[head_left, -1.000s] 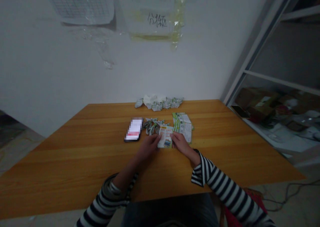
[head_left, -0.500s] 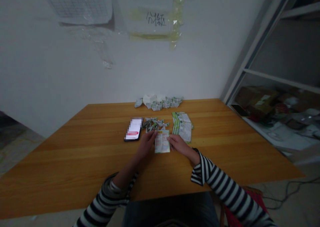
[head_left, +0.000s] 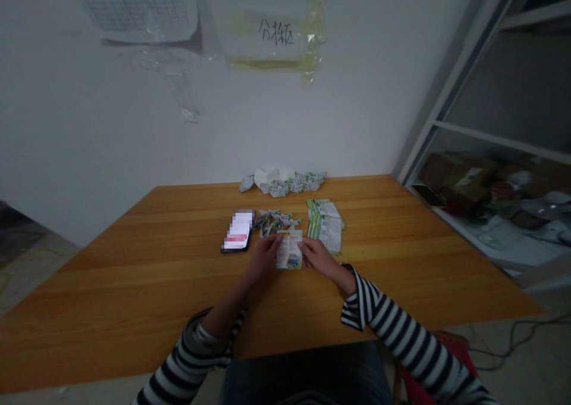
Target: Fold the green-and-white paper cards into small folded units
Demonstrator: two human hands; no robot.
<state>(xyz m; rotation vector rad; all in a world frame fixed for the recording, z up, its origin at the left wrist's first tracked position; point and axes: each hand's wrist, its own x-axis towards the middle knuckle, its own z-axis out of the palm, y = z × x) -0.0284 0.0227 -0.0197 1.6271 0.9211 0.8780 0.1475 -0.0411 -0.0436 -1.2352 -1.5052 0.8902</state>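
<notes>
A small printed paper card (head_left: 289,250) with green, white and orange print lies on the wooden table (head_left: 134,274) between my hands. My left hand (head_left: 263,257) pinches its left edge, fingers closed on it. My right hand (head_left: 317,256) grips its right edge. A stack of similar flat printed sheets (head_left: 325,225) rests just right of the card. Several small folded paper pieces (head_left: 274,220) sit behind the card. A phone (head_left: 238,231) lies to the left of them.
A row of folded paper pieces (head_left: 285,184) lines the table's far edge by the white wall. A metal shelf (head_left: 491,149) with boxes and clutter stands to the right. Papers are taped on the wall above.
The card was turned from a tilt to lie straight and shifted slightly left between both hands. Both hands stayed on its edges.
</notes>
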